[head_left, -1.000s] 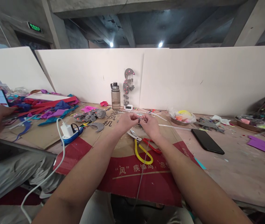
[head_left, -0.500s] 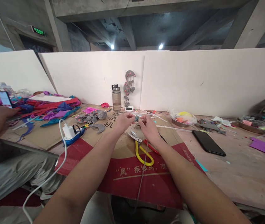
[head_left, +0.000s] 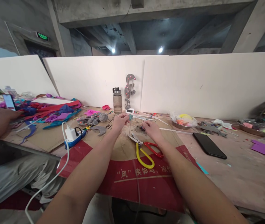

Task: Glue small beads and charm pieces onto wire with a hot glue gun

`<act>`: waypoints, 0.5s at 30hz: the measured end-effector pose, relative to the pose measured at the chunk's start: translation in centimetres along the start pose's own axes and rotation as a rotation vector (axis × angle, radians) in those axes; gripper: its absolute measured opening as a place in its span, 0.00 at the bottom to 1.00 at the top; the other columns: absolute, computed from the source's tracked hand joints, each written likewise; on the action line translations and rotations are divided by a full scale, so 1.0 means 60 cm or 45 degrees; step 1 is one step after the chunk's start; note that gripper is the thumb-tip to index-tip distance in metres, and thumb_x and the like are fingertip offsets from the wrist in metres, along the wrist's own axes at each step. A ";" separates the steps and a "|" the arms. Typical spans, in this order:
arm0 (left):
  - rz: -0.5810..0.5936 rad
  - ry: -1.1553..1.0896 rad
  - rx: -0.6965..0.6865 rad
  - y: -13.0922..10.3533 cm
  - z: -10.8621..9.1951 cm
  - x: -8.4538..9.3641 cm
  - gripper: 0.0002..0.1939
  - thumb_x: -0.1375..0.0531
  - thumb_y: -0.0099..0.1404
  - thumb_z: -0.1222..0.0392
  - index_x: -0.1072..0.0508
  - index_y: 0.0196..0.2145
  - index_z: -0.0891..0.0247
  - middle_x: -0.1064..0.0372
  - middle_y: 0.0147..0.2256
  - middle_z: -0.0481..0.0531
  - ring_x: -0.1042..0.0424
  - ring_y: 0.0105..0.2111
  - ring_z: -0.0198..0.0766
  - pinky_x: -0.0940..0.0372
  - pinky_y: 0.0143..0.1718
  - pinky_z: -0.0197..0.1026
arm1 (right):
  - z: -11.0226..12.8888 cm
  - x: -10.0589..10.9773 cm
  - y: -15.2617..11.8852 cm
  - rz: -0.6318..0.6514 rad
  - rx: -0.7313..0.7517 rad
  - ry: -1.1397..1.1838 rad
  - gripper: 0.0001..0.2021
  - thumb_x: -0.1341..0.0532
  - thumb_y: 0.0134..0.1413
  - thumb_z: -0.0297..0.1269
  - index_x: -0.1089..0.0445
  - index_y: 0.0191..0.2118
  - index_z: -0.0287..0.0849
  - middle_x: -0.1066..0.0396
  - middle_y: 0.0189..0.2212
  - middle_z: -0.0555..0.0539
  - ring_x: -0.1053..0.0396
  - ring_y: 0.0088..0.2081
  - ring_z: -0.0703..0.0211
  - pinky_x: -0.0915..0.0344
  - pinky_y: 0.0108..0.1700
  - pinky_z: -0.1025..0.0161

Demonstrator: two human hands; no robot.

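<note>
My left hand (head_left: 120,122) pinches a small teal-grey flower-shaped piece (head_left: 130,117) at its edge, above the cardboard. A thin grey thread (head_left: 137,183) hangs from the piece and trails down over the front of the board. My right hand (head_left: 151,129) is low over the cardboard with thumb and fingers closed, at a cluster of small dark pins (head_left: 139,128); what the fingertips hold is too small to make out. Just in front of my hands lie scissors (head_left: 145,165), with one yellow and one red handle, their blades apart and pointing away.
A red-and-brown cardboard sheet (head_left: 123,183) covers the table before me. Right of it lies a black phone (head_left: 209,145); behind that stands a bowl of scraps (head_left: 183,120). A bottle (head_left: 117,101) and grey hanging ornament (head_left: 130,90) stand behind. Another person's hand (head_left: 4,115) is at left.
My hands have moved apart. The left keeps the teal-grey piece and has shifted slightly left; the right has let go of it and come down to the pins at the right.
</note>
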State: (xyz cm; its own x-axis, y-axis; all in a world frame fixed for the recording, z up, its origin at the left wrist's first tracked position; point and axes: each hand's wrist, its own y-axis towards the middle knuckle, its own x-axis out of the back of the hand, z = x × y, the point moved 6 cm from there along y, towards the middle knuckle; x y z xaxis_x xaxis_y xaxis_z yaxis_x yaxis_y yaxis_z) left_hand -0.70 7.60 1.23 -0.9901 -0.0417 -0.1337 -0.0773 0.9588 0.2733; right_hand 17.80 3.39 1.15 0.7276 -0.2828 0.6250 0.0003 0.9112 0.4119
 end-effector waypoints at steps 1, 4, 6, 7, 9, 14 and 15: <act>0.000 -0.003 0.000 0.001 0.000 0.001 0.10 0.36 0.46 0.56 0.30 0.23 0.66 0.35 0.18 0.46 0.41 0.17 0.26 0.51 0.18 0.31 | -0.007 0.011 0.002 -0.068 -0.011 -0.116 0.12 0.48 0.55 0.41 0.33 0.28 0.43 0.30 0.26 0.47 0.35 0.28 0.59 0.44 0.32 0.63; 0.013 -0.008 0.004 0.000 0.000 -0.001 0.10 0.36 0.45 0.56 0.30 0.23 0.65 0.34 0.18 0.47 0.40 0.18 0.26 0.51 0.18 0.31 | -0.032 0.031 0.003 -0.149 -0.031 -0.492 0.10 0.42 0.51 0.42 0.32 0.29 0.41 0.28 0.28 0.39 0.33 0.32 0.52 0.42 0.34 0.59; 0.013 -0.018 0.000 -0.002 -0.002 -0.003 0.10 0.36 0.45 0.56 0.30 0.23 0.65 0.34 0.19 0.47 0.38 0.19 0.27 0.50 0.18 0.31 | -0.057 0.026 0.004 -0.055 -0.072 -0.632 0.09 0.38 0.46 0.42 0.31 0.26 0.41 0.28 0.27 0.37 0.31 0.33 0.49 0.41 0.35 0.57; 0.013 -0.024 -0.004 -0.003 -0.003 -0.004 0.10 0.36 0.45 0.56 0.30 0.23 0.66 0.34 0.19 0.47 0.38 0.19 0.27 0.50 0.18 0.31 | -0.071 0.023 0.003 -0.018 -0.109 -0.635 0.08 0.37 0.44 0.41 0.31 0.25 0.41 0.28 0.26 0.37 0.31 0.33 0.47 0.40 0.35 0.56; 0.018 -0.036 -0.015 -0.005 -0.006 -0.006 0.10 0.36 0.46 0.57 0.29 0.24 0.66 0.33 0.20 0.47 0.37 0.20 0.28 0.49 0.19 0.31 | -0.096 0.017 0.002 0.003 -0.188 -0.537 0.07 0.36 0.41 0.39 0.32 0.23 0.42 0.30 0.22 0.38 0.31 0.31 0.46 0.39 0.34 0.55; 0.029 -0.062 -0.045 -0.008 -0.010 -0.007 0.12 0.34 0.46 0.55 0.28 0.24 0.66 0.33 0.21 0.48 0.37 0.20 0.27 0.49 0.19 0.31 | -0.106 0.018 0.002 -0.054 -0.189 -0.273 0.06 0.36 0.42 0.39 0.31 0.22 0.45 0.32 0.17 0.42 0.30 0.29 0.46 0.38 0.32 0.54; 0.027 -0.072 -0.051 -0.007 -0.010 -0.006 0.12 0.34 0.46 0.55 0.28 0.24 0.66 0.34 0.21 0.47 0.37 0.20 0.27 0.50 0.19 0.31 | -0.099 0.022 0.002 -0.077 -0.160 -0.223 0.06 0.37 0.43 0.41 0.30 0.24 0.45 0.32 0.18 0.42 0.30 0.30 0.47 0.38 0.33 0.55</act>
State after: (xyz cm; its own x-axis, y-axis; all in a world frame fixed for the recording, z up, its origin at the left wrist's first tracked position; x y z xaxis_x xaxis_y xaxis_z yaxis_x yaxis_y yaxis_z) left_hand -0.37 7.03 1.73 -0.9835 -0.0043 -0.1808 -0.0619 0.9474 0.3141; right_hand 22.84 4.89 -1.89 0.5933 -0.3755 0.7120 0.1334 0.9182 0.3731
